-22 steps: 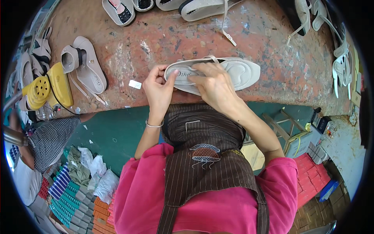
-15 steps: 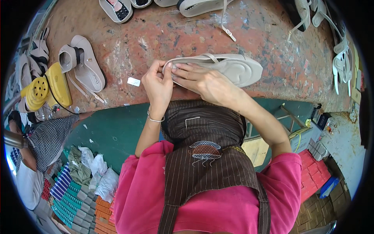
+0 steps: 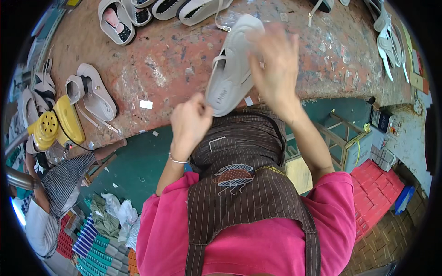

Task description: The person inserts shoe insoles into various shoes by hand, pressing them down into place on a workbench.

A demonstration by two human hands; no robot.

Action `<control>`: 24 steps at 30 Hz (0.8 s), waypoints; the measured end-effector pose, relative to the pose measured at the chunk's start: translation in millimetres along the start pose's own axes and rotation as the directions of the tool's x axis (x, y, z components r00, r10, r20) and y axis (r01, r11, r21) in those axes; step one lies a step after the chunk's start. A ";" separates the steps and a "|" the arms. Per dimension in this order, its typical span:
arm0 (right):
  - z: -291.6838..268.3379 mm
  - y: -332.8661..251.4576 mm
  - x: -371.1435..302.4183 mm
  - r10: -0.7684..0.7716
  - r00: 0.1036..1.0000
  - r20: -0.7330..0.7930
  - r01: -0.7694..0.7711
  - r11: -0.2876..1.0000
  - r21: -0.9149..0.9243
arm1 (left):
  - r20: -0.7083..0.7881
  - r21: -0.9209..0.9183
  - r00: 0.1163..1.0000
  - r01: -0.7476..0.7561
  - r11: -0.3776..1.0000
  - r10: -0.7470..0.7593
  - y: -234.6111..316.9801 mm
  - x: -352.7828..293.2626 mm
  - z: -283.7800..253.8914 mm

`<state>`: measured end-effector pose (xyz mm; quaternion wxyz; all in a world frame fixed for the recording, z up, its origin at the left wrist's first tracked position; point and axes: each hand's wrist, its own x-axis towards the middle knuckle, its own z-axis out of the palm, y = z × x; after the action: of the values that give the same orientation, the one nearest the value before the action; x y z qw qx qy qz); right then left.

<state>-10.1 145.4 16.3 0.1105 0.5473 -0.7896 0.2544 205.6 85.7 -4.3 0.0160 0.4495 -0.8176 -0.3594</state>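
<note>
A pale grey sandal [image 3: 226, 89] with a thin strap stands near the table's front edge, its toe pointing away from me and its heel toward me. My left hand [image 3: 189, 123] is closed at the sandal's heel, thumb and fingers bent against its left edge. Beside the toe, on the right, my right hand [image 3: 276, 69] is blurred by motion. Its fingers look stretched out with the thumb apart, and I see nothing held in it. Whether it touches the sandal's side, I cannot tell.
Several sandals [image 3: 202, 10] line the table's [image 3: 156, 76] far side. Another sandal [image 3: 98, 99] lies at the left by a yellow device [image 3: 69, 119]. White straps [image 3: 386, 55] hang at the right. A small white label [image 3: 146, 105] lies nearby. A seated person [image 3: 60, 179] is at the left.
The sandal has turned from lying crosswise to pointing away from me. My right hand has left the heel area and moved up beside the toe. My left hand has dropped slightly nearer.
</note>
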 end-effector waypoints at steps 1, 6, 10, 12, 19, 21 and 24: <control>0.4 5.0 10.7 0.084 0.993 -0.079 -0.087 0.995 -0.041 | 0.090 0.035 0.996 -0.004 0.999 0.001 10.9 -3.0 5.6; -18.6 -4.0 16.4 0.228 0.900 0.370 -0.416 0.699 0.582 | -0.369 -0.088 0.921 -0.167 0.982 0.123 35.1 47.3 32.3; -56.8 -49.4 -60.7 0.065 0.955 0.290 -0.205 0.850 0.485 | -0.357 -0.273 0.934 -0.119 0.955 0.015 19.2 72.5 40.7; -54.3 -57.4 -81.5 0.027 0.958 0.284 -0.131 0.927 0.353 | -0.226 -0.420 0.958 0.071 0.905 -0.179 11.3 76.1 39.8; 14.0 -28.4 -65.7 0.003 0.969 0.245 -0.053 0.979 0.198 | -0.115 -0.599 0.979 0.066 0.798 -0.168 21.7 58.3 32.2; 21.1 -23.5 -62.8 0.009 0.966 0.259 -0.066 0.975 0.212 | -0.314 -0.441 0.946 -0.222 0.870 0.082 26.0 52.8 34.8; 16.7 -27.2 -68.4 0.036 0.961 0.276 -0.087 0.980 0.177 | -0.326 -0.437 0.942 -0.228 0.870 0.083 21.5 58.1 40.5</control>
<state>42.4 184.6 -21.2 -0.0587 0.5601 -0.7865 0.2536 141.4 72.8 -38.6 0.2757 0.4130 -0.7284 -0.4721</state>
